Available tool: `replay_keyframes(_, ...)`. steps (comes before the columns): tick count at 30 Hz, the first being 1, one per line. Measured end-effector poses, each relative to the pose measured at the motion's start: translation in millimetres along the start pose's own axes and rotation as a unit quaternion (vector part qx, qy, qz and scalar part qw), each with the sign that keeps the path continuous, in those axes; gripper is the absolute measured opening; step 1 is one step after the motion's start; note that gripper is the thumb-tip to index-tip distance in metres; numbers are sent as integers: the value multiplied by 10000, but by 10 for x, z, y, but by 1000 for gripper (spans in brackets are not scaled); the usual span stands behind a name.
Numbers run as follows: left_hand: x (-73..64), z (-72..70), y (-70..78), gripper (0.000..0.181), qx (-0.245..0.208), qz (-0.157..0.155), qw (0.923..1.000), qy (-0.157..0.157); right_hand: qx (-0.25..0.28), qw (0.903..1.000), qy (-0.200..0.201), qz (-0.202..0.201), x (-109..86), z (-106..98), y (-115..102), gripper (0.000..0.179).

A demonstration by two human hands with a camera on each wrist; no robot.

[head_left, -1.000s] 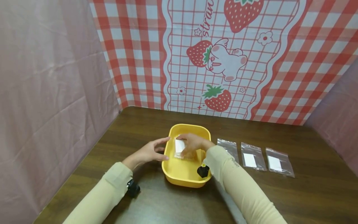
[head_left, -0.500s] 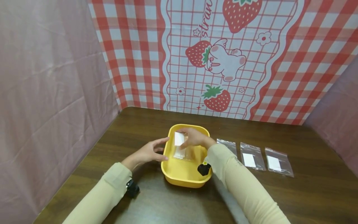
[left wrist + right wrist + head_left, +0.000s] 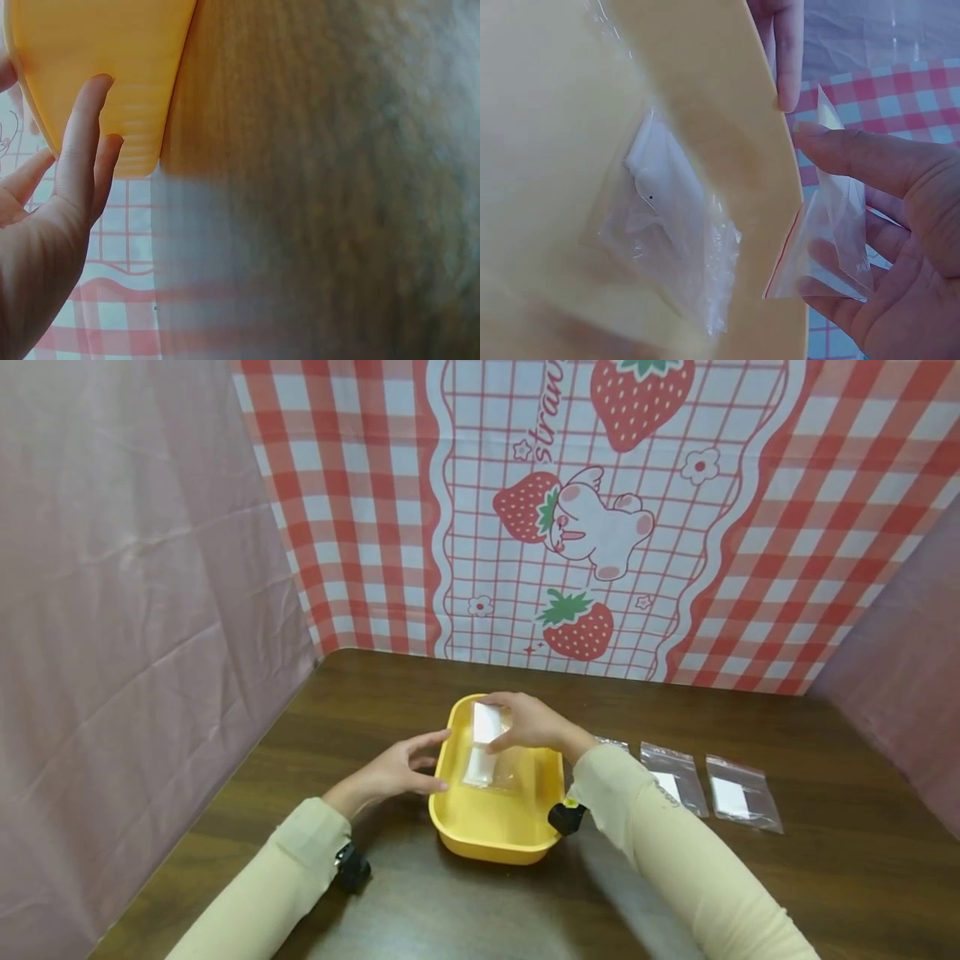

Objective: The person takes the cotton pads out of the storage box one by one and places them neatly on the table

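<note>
A yellow plastic bin (image 3: 491, 850) stands on the wooden table. My left hand (image 3: 393, 771) is at its left side, thumb and fingers spread; in the left wrist view the fingers (image 3: 79, 154) lie along the bin's outer wall (image 3: 112, 45). My right hand (image 3: 536, 722) pinches a small clear zip bag (image 3: 486, 723) with a white insert, raised over the bin's far part. The right wrist view shows this zip bag (image 3: 844, 232) between thumb and fingers, its red seal line visible. Another clear bag with white contents (image 3: 675, 195) lies on the bin's floor.
To the bin's right lie several more zip bags with white inserts: one zip bag (image 3: 731, 797) at the far right, another zip bag (image 3: 667, 781) partly behind my right sleeve (image 3: 637, 793), a third mostly hidden. A checked strawberry cloth (image 3: 375, 527) hangs behind the table.
My right hand has lifted the zip bag up from the bin's floor and moved it slightly away from me, uncovering the bag beneath. The left hand has stayed at the bin's side.
</note>
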State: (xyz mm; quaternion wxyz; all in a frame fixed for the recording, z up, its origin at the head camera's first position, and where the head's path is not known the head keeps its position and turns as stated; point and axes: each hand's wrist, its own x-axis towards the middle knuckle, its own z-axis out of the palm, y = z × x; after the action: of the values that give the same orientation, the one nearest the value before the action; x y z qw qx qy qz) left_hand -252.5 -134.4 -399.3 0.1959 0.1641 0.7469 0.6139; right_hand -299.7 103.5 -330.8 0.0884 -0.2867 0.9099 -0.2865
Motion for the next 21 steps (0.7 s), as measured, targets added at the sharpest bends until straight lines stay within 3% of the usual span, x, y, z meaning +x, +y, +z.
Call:
replay_keyframes(11, 0, -3, -7, 83, 44, -62, 9999, 92, 55, 9989, 401, -246, -191, -79, 48, 74)
replay_keyframes(21, -14, 15, 27, 80, 22, -157, 9997, 165, 128, 9978, 618, -192, -517, -130, 89, 75)
